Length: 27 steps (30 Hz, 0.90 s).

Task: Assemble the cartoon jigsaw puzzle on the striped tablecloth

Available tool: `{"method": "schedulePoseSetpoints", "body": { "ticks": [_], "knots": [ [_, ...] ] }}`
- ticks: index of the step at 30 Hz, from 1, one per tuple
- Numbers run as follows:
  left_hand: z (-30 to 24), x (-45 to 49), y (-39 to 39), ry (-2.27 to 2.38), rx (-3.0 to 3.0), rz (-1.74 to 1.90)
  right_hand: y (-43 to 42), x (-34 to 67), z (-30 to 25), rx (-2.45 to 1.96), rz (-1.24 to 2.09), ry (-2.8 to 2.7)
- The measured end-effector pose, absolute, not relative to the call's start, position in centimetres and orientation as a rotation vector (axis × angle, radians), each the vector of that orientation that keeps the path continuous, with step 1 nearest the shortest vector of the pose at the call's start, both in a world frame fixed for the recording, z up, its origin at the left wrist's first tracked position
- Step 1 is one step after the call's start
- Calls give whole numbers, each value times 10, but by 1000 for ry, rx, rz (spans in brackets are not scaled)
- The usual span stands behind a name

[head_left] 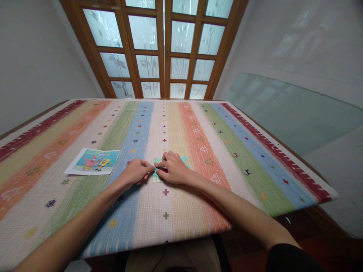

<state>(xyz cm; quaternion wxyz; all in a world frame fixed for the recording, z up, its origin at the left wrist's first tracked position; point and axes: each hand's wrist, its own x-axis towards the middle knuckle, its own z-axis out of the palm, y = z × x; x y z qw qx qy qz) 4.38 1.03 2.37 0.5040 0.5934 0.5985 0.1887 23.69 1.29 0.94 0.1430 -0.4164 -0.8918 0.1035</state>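
A small teal and pale green sheet, apparently a jigsaw puzzle (pixel 185 160), lies flat on the table, mostly covered by my right hand. My right hand (pixel 173 167) rests over it, palm down, thumb and forefinger drawn toward each other at its left edge. From the left, my left hand (pixel 137 170) meets those fingertips in a closed pinch. Whatever sits between the fingers of either hand is too small to make out. To the left of my left hand is a printed picture card (pixel 95 161) showing a pink starfish and a yellow sponge character.
A striped, patterned cloth (pixel 198 211) covers the table. Wood-framed glass doors (pixel 164 53) stand beyond its far edge. A pale glass panel (pixel 286 113) is at the right wall (pixel 306 45). The table's near edge is just in front of my body.
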Motion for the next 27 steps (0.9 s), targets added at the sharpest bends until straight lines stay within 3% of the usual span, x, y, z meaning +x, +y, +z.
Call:
{"method": "schedulePoseSetpoints", "body": {
  "ticks": [27],
  "knots": [
    [23,49,11,1515,1554,366,17,239,5,-1226,313,-2566]
  ]
}}
